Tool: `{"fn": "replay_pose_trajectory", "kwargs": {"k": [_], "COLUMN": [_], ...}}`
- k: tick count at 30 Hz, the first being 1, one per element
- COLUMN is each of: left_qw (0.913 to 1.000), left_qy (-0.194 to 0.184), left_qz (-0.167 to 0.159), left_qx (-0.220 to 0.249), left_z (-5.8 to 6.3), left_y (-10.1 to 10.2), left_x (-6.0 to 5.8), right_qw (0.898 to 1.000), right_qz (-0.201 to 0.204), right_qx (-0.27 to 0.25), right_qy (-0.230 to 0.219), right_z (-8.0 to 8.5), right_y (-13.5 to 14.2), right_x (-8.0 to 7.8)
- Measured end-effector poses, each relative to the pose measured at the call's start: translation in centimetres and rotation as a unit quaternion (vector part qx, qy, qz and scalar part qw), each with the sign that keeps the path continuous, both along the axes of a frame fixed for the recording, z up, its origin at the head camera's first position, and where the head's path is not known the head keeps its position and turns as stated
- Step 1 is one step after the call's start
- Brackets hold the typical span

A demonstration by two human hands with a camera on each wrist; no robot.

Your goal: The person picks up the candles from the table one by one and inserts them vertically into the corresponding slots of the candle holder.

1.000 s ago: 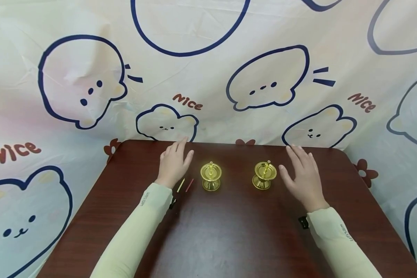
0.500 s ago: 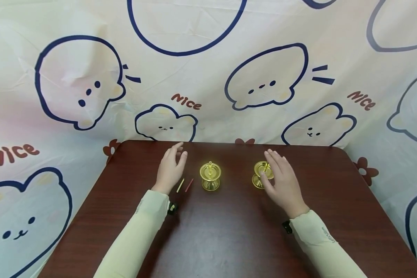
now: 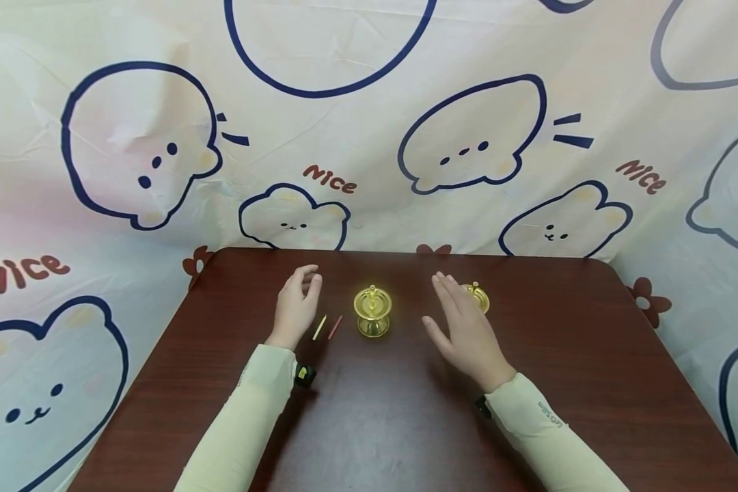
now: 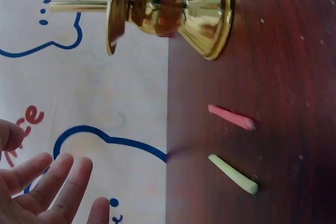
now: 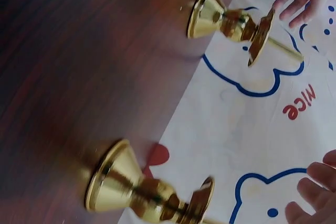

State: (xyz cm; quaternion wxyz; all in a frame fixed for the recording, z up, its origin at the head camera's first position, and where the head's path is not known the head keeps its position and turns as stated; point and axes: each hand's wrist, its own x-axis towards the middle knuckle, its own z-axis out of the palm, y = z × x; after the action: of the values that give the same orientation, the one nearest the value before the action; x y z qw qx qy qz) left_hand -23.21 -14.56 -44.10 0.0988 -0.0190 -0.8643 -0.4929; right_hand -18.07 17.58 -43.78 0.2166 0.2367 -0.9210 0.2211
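Observation:
Two brass candle holders stand upright on the table. The left one (image 3: 373, 318) shows whole in the head view; the right one (image 3: 480, 297) is mostly hidden behind my right hand (image 3: 467, 335). That hand is held above the table with straight fingers and nothing in them, its fingertips pointing forward. To the left, my left hand (image 3: 295, 307) hovers with loosely bent fingers, also holding nothing. Between it and the left holder lie a thin yellow-green stick (image 4: 233, 174) and a pink-red stick (image 4: 231, 117), perhaps small candles. Neither hand visibly touches any object.
The dark wood table (image 3: 381, 424) extends toward me. Behind it hangs a pale cloth (image 3: 369, 137) printed with cartoon bears, which also covers both sides. Each wrist wears a small dark device (image 3: 305, 375).
My right hand has swept left, from the right side of the right candle holder to in front of it. The left hand has drawn back slightly and its fingers have bent more.

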Motion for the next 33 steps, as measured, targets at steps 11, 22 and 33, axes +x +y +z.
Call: {"fn": "replay_pose_trajectory", "kwargs": {"k": [11, 22, 33], "left_qw": [0.9978, 0.9888, 0.9825], "left_qy": [-0.055, -0.123, -0.141], "left_qz": [0.022, 0.006, -0.005], "left_qx": [-0.029, -0.084, -0.121], "left_z": [-1.6, -2.6, -3.2], "left_y": [-0.5, -1.0, -1.1], "left_x": [0.0, 0.3, 0.5], "right_qw": [0.998, 0.994, 0.988], "right_qz": [0.024, 0.042, 0.044], "right_qx": [0.028, 0.06, 0.088], "right_qy": [-0.054, -0.082, -0.115], "right_z": [-0.6, -1.6, -2.5], "right_y": [-2.1, -3.6, -4.3], "right_x": [-0.7, -0.8, -1.1]}}
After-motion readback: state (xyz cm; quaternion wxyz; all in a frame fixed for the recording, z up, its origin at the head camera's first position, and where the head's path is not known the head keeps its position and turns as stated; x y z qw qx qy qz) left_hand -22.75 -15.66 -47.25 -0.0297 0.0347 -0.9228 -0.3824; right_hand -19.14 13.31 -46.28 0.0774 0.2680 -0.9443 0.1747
